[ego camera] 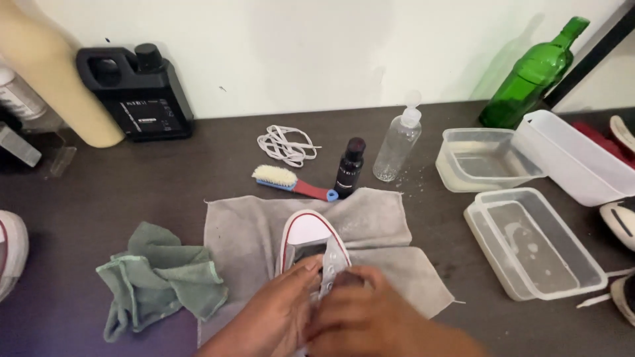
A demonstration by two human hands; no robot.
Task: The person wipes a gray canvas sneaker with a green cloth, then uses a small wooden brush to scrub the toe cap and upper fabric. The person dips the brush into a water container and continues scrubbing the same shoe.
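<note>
A: While both hands sit on the white sneaker (311, 241), quick read on handling. It lies on the grey cloth (370, 221) at the near-middle of the table (132, 192), toe cap pointing away from the person.

B: Grip state?

A: Left hand (274, 311) curled against the side of the upper, fingers pressed to the canvas by the eyelets. Right hand (370, 317) closed over the tongue and lace area, fingertips pinching the eyelet flap. Can't tell how hard.

B: Material?

A: My judgement: light, canvas upper soft and will fold under pressure. Rubber toe cap and sole rim are the stiff parts. Hold by the sole edge or heel for control; canvas alone will buckle. Possibly damp, droplets on the table near the clear spray bottle (397, 145), so maybe slippery.

B: Clearance?

A: Tight ahead: brush (291, 182) and small dark bottle (349, 168) stand just past the cloth's far edge, the bottle likely easy to tip. Crumpled green cloth (159, 281) just left of the grey one. Clear tubs (529, 241) to the right, apart from the cloth. Coiled white laces (286, 145) and black jug (139, 92) further back by the wall.

B: Open room?

A: Bare table far left and between the cloth and tubs. Near edge is out of view.
</note>
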